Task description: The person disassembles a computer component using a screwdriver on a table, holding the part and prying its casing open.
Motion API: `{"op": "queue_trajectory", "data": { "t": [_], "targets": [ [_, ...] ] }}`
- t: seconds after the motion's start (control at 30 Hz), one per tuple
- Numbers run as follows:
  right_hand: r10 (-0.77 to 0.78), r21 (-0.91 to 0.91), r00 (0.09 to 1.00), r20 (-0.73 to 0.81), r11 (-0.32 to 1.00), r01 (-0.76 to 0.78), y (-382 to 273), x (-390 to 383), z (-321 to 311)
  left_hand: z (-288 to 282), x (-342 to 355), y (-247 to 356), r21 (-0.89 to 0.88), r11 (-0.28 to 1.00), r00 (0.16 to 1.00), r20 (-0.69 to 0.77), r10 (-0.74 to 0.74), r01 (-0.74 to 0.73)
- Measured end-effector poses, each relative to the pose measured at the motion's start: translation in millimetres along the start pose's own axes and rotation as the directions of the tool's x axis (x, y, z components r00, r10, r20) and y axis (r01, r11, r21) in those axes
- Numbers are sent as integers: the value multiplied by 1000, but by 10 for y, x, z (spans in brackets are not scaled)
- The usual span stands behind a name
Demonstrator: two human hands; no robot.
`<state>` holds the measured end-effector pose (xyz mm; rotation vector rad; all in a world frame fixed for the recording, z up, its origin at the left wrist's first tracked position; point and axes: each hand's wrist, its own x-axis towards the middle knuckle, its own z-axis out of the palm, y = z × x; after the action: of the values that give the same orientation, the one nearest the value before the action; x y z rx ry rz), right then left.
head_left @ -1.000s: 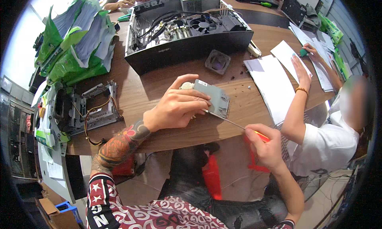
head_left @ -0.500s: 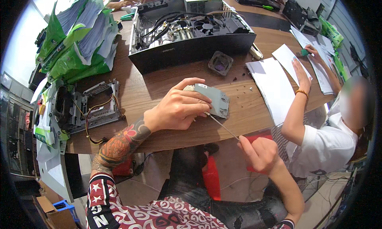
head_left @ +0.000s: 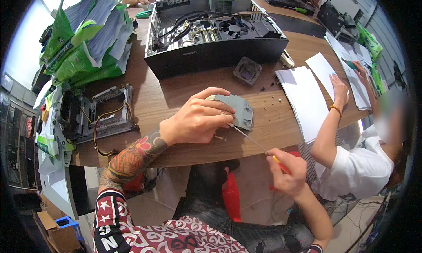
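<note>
My left hand lies over a flat grey metal part near the table's front edge, its fingers curled on the part's left side and hiding much of it. In my right hand is a screwdriver with a yellow and red handle, gripped at the handle. Its long thin shaft slants up and left to the near edge of the grey part, beside my left fingertips. The exact spot where the tip meets the part is hidden.
An open black computer case stands beyond my hands, with a small square fan before it. A metal drive frame with cables lies left. Loose screws and paper sheets are right, near a co-worker's hand.
My right hand has shifted slightly down and turned, so the screwdriver's yellow and red handle now shows. My left hand stays on the grey part. The view has moved a little.
</note>
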<state>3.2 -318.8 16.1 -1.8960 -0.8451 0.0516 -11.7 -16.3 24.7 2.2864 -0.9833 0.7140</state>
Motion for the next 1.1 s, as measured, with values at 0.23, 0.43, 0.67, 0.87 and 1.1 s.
{"op": "queue_trajectory", "data": {
  "t": [0.23,0.43,0.67,0.87,1.1],
  "targets": [
    [-578,-541,756,306,548,638,68,2,-171,10,3,12,-23,999,1000,11,26,-26],
    [487,310,870,78,817,-486,-124,-49,81,-3,-41,-20,2,1000,1000,-13,14,-14],
    [606,458,766,215,630,-627,-153,16,3,-30,-33,-20,3,1000,1000,12,28,-28],
    [-548,-507,812,201,651,565,37,35,-79,0,-20,-21,-33,999,1000,9,12,-12],
    [-534,-517,835,131,681,518,-115,35,-36,115,-8,-47,52,998,996,-80,-39,43]
  ]
}}
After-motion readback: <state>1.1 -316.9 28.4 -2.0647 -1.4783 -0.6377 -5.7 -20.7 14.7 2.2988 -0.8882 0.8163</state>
